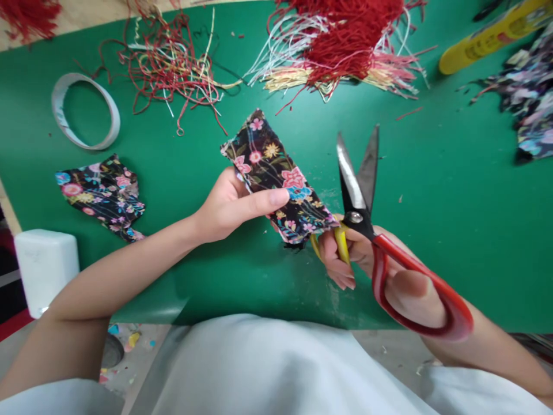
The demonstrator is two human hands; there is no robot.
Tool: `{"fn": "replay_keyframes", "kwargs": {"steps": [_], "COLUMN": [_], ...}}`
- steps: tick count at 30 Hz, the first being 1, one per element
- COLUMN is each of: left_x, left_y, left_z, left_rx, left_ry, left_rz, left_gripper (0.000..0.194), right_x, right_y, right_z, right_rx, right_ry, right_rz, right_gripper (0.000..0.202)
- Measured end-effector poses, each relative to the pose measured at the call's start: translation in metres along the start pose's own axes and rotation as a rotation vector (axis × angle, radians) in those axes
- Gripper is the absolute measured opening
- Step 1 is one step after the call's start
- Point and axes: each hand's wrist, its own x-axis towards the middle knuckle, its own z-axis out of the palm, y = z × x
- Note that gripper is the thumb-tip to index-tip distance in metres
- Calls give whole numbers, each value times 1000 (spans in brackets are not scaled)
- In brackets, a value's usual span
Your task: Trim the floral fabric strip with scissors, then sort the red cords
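My left hand (228,207) is closed on a piece of black floral fabric (272,167), its thumb lying across the front and the other fingers hidden behind. My right hand (358,259) grips a pair of scissors (356,216) with its thumb through the red handle loop. The other loop looks yellow and is partly hidden behind the cloth's lower right corner. Both blades point away from me and stand apart, with nothing between them. A second piece of floral fabric (106,196) lies on the green table to the left of my left hand.
On the green table (432,190) lie a white tape ring (86,112), tangled cords (177,63), a bundle of red cords (349,43), a yellow tube (492,37) and a heap of floral fabric (533,98). A white box (47,265) stands by my left elbow.
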Motion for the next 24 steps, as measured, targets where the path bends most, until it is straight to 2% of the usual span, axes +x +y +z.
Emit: {"fn": "replay_keyframes", "kwargs": {"steps": [3,6,8,13,16,20,22,24], "left_x": [0,0,0,0,1,4,5,4], "left_y": [-1,1,4,7,5,2,4,8], "left_z": [1,2,3,3,3,3,3,3], "left_rx": [0,20,42,107,146,201,194,144], "left_ry": [-12,-65,-112,-180,-194,-239,-246,-250], "left_rz": [-17,-22,-6,71,125,229,223,130], "left_gripper": [51,48,43,31,29,26,25,28], "right_x": [4,7,9,11,12,12,10,9], "right_y": [-9,-17,-20,-22,-22,-22,-22,-19], "right_z": [-1,-1,2,12,17,17,15,12], "right_rx": [10,-23,-9,-53,-93,-111,-125,-121], "right_ry": [126,282,342,410,455,454,442,394], "right_rz": [24,46,55,116,123,117,108,79], "right_gripper": [52,41,33,21,20,24,29,34]}}
